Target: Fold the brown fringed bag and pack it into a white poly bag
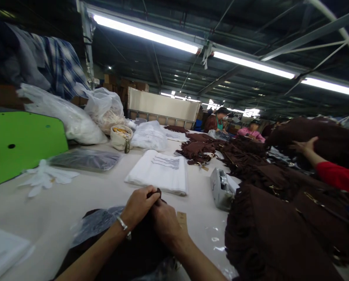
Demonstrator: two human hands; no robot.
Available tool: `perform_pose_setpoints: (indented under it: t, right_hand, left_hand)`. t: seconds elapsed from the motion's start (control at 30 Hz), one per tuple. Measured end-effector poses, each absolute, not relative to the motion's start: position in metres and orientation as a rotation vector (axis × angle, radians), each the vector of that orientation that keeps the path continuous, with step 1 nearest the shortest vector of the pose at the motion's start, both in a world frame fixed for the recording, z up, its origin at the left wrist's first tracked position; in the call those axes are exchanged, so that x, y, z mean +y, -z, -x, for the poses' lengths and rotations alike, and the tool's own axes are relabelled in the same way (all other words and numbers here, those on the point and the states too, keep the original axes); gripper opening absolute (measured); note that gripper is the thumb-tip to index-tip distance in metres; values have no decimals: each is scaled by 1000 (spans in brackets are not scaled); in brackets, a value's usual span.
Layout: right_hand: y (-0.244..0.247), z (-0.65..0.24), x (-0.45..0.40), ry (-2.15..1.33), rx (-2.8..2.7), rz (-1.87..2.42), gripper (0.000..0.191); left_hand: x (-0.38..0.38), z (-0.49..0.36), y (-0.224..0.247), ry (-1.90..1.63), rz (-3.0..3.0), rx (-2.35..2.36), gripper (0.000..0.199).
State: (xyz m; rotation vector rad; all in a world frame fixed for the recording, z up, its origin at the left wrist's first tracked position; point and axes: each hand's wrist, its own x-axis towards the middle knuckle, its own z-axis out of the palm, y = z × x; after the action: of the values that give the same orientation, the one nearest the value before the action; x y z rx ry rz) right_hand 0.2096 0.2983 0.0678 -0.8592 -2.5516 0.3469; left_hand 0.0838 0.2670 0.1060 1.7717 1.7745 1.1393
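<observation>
My left hand (137, 207), with a silver bracelet at the wrist, and my right hand (164, 223) meet close together over the table. Both pinch a small fold of a dark brown fabric garment (115, 251) that lies beneath my forearms. A clear plastic bag (96, 223) sticks out from under the garment on the left. A small kraft paper tag (181, 219) lies just right of my right hand. Ahead of my hands sits a folded stack of white plastic bags (156, 172). A large heap of brown fringed garments (280, 226) fills the right side.
The long white table (74, 195) holds a bagged dark item (85, 160), white bags and a small pouch (120, 137). A green board (22, 146) stands at left. A co-worker's hand (305, 146) in a red sleeve reaches over the brown heap. More people work farther back.
</observation>
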Motion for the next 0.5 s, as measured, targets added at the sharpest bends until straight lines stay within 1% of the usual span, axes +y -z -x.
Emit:
perform_pose_setpoints:
  t: [0.17,0.27,0.4,0.5]
  right_hand:
    - [-63,-212,282,-489,-2493,595,39]
    - [-67,-234,268,-569,-2479,426,42]
    - [-66,-279,264,-385,-2400,500,34]
    - [-60,-298,266,-531,-2298,619,25]
  left_hand:
    - [265,-87,-110,-1123,-1809,1765,18]
    - [262,-90,-110,-1081,-1827,1781,17]
    - [251,-103,-98,-953,-1904,1784,16]
    - [243,-112,-88,-874,-1980,1813,16]
